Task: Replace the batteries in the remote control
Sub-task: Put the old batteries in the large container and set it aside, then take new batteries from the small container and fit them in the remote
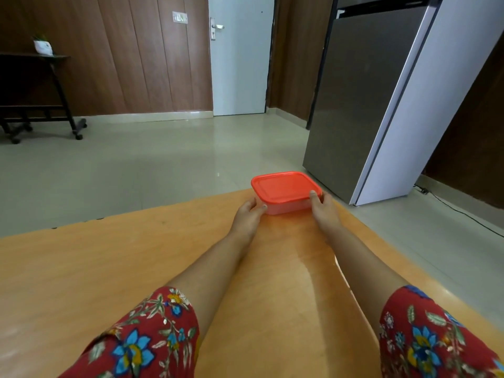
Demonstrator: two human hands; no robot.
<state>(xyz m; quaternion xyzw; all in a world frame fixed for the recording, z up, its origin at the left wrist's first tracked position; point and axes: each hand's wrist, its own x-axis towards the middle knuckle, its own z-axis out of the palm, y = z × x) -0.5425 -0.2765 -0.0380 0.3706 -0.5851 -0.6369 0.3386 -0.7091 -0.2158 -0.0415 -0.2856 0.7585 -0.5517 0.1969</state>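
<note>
1. A dark side table [32, 85] with a small white pot [43, 47] stands at far left, by the wood-panelled wall.
2. The left hand [246, 215] grips the left end of the box [283, 207], fingers closed on its side.
3. The box, clear with a red lid [285, 188], sits on the orange table [81, 268] at its far edge.
4. The right hand [323, 211] clasps the box's right end, thumb on the lid rim.
5. A fridge [368, 99] stands at right.
6. No remote is visible; the box's contents cannot be told.
</note>
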